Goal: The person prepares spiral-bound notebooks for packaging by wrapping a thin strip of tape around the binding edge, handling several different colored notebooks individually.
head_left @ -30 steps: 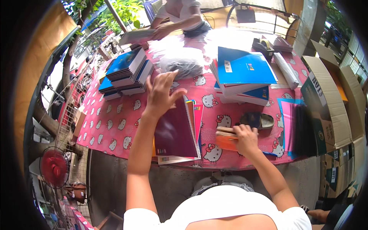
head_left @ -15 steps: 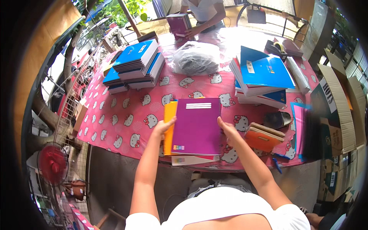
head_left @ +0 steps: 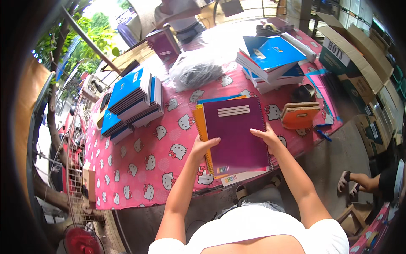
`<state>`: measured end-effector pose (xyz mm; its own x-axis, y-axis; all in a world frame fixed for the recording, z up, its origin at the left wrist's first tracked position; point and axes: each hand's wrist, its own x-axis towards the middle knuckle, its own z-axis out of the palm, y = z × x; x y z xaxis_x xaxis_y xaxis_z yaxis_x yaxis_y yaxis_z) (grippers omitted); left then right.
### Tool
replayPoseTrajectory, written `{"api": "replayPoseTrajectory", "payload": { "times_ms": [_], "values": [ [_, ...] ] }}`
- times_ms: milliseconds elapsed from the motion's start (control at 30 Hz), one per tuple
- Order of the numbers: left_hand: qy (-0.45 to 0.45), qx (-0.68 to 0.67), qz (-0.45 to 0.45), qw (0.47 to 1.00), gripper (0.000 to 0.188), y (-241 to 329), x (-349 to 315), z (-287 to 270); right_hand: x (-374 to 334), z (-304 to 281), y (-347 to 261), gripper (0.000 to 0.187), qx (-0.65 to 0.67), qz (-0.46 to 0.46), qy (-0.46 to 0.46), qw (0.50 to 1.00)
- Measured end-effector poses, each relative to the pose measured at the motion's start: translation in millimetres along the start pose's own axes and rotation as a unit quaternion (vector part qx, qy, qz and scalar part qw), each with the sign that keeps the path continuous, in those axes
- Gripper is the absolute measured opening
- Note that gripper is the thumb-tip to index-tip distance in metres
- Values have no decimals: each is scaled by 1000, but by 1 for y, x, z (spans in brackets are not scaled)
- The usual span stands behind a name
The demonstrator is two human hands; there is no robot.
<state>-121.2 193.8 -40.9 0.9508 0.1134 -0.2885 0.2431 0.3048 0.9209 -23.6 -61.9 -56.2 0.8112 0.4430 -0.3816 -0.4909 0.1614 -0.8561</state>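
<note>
A small stack of spiral notebooks lies at the near edge of the table, topped by a purple notebook [head_left: 239, 135]. Beneath it, a yellow notebook [head_left: 199, 116] sticks out on the left, a blue edge shows at the far side and a white and pink one at the near side. My left hand [head_left: 204, 148] grips the left edge, thumb on the purple cover. On the opposite edge my right hand [head_left: 268, 139] holds on the same way. The fingers of both hands are partly hidden beside or under the stack.
Stacks of blue-covered notebooks stand left [head_left: 129, 97] and right [head_left: 272, 55], with a plastic bag [head_left: 194, 71] between. An orange wooden block [head_left: 300, 115] and blue pens [head_left: 323, 134] lie right. A cardboard box [head_left: 355, 55] stands beyond the table [head_left: 139, 182]. Opposite, a person stands by purple notebooks [head_left: 164, 44].
The whole view has turned, so the table appears tilted. My left thumb has come further over the purple cover. A blue edge now shows behind it. The other person's purple notebooks are lower, by the table.
</note>
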Motion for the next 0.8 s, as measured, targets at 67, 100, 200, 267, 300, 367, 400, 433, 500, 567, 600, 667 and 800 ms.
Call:
{"api": "replayPoseTrajectory", "payload": {
  "times_ms": [67,100,200,267,300,367,400,433,500,567,600,667,800],
  "values": [
    [-81,39,91,992,40,-1,-6,-3,-16,-16,8,93,48,-81,-17,995],
    [-74,24,54,996,41,11,-13,13,-29,-25,9,93,55,-113,-4,992],
    [-121,93,196,969,50,28,-31,31,-91,-10,6,86,49,-220,74,972],
    [-150,182,196,952,58,36,-36,29,-125,-11,12,81,-48,-303,148,940],
    [-158,226,222,935,60,41,-39,34,-138,-12,15,81,-45,-334,154,929],
    [-160,349,291,876,54,54,-37,51,-158,-20,23,79,-41,-384,175,906],
    [-181,294,257,903,42,45,-25,49,-163,-28,28,83,-82,-399,172,897],
    [-197,237,221,925,31,40,-17,50,-163,-36,31,87,-123,-415,165,886],
    [-234,69,235,941,52,26,-6,68,-162,-40,30,95,-158,-446,168,865],
    [-260,-44,213,941,68,11,2,80,-157,-34,31,100,-167,-457,187,853],
    [-269,-74,183,943,73,1,7,80,-152,-37,37,101,-181,-452,202,850],
    [-235,-15,190,953,67,7,12,91,-143,-42,37,98,-198,-477,251,819],
    [-221,-18,244,944,52,33,4,102,-152,-27,9,100,-159,-446,222,852]
  ]
}}
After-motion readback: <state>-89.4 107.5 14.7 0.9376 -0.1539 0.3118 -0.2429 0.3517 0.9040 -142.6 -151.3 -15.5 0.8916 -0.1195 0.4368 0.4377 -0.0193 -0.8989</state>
